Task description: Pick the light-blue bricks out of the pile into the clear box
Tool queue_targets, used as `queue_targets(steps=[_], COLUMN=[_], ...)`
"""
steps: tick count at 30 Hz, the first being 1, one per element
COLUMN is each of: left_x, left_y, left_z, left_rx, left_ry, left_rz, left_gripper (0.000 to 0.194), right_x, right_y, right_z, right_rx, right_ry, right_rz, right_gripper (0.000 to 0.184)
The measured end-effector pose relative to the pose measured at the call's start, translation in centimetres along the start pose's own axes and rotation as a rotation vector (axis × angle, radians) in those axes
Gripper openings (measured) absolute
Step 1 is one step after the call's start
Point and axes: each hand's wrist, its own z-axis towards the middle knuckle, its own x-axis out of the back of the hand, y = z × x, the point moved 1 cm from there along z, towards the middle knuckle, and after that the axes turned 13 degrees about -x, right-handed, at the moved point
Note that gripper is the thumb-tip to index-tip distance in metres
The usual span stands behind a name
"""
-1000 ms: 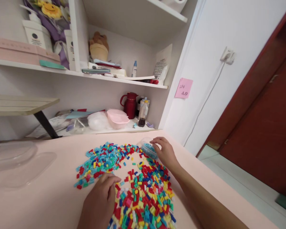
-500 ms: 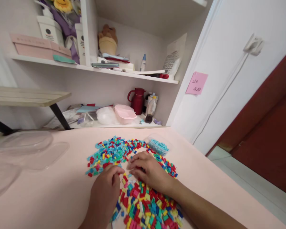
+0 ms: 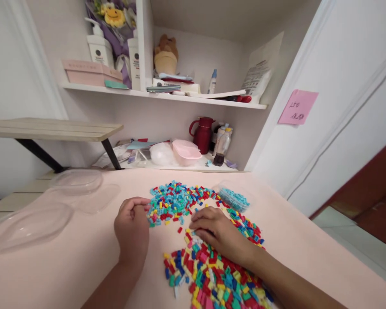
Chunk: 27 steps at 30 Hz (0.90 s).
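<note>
Small toy building bricks in many colours lie in a ring of heaps on the pink tabletop. Light blue ones dominate the far heap (image 3: 173, 199), while the near heap (image 3: 212, 274) is mixed red, yellow, green, blue and white. My left hand (image 3: 133, 229) is at the left edge of the far heap, its fingers curled in; whatever they hold, if anything, is hidden. Over the inner edge of the mixed bricks rests my right hand (image 3: 220, 231), fingers bent and slightly apart, with nothing visible in it. Behind it stands a clear plastic tub (image 3: 234, 199) of light blue bricks.
Clear plastic lids or trays (image 3: 35, 225) lie on the left of the tabletop (image 3: 83, 274). A wooden riser (image 3: 58, 128) with black legs stands at the back left. On the lower shelf are a pink container (image 3: 186, 152), a red jug (image 3: 202, 135) and bottles (image 3: 221, 146).
My left hand has moved left, away from my right hand, to the far heap's edge, and its fingers are more curled. My right hand stays among the bricks. The view has turned left.
</note>
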Motion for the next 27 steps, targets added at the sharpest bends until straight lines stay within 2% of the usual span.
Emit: queue_targets(steps=[3,5,10,21,24,27], left_x=[-0.2,-0.3,-0.6,-0.9,-0.8,-0.7], left_y=[-1.6,-2.1,-2.0,-1.9,-2.0,-2.0], left_z=[0.4,0.4,0.2,-0.5,-0.3,-0.1], left_rx=[0.163,0.211,0.210,0.150,0.145,0.152], left_ry=[0.022,0.035,0.022,-0.041,-0.021,-0.001], left_rz=[-0.055,-0.078,-0.089,-0.071,-0.071,-0.058], left_gripper=[0.022,0.022,0.022,0.021,0.022,0.023], right_x=[-0.2,-0.2,-0.1,0.2,1.4,3.6], right_y=[0.0,0.1,0.1,-0.3,0.6,2.4], right_z=[0.0,0.0,0.1,0.3,0.5,0.5], right_rx=[-0.013,-0.034,-0.068,-0.052,-0.070,-0.175], right_ry=[-0.001,-0.012,-0.034,-0.037,0.050,0.248], right_rz=[0.019,0.037,0.063,0.072,0.061,0.030], right_gripper=[0.020,0.019,0.017,0.009,0.009,0.012])
